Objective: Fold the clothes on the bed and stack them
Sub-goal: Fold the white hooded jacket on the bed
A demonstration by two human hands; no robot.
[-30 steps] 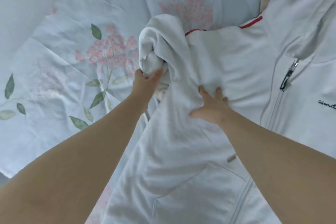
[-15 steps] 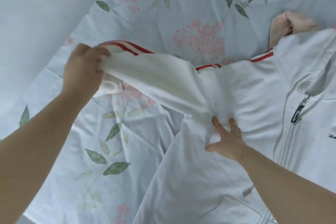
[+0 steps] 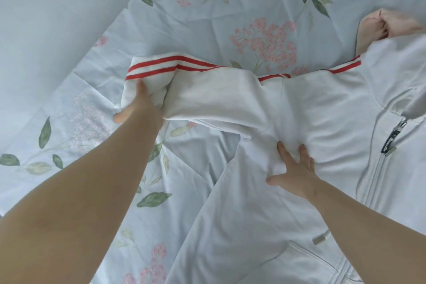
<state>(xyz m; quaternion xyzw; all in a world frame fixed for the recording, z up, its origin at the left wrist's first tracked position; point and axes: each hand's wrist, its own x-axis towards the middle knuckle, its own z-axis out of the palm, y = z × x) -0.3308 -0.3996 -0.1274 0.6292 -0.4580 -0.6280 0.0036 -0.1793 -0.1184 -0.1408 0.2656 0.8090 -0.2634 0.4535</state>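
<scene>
- Head view: the white jacket (image 3: 322,104) lies on the flowered sheet (image 3: 207,18), from the centre to the right of the frame.
- The left hand (image 3: 140,104) grasps the red-striped sleeve (image 3: 207,90) at its cuff, fingers buried in cloth. The sleeve, bunched a second ago, now stretches leftward.
- The right hand (image 3: 297,173) stays flat, fingers straight, pressing the jacket below the armpit.
- A pink garment (image 3: 387,27) lies at upper right.

The white cotton zip-up jacket (image 3: 322,104) in front of me is plain, apart from two red stripes (image 3: 161,69) along its sleeve and shoulder. Its dark zipper pull (image 3: 391,139) has pale lettering and silver ends. The pale blue bed sheet (image 3: 207,18) is printed with pink flower clusters and green leaves. The bundled peach-pink garment (image 3: 387,25) is unpatterned, and the plain wall (image 3: 46,18) is off-white.
</scene>
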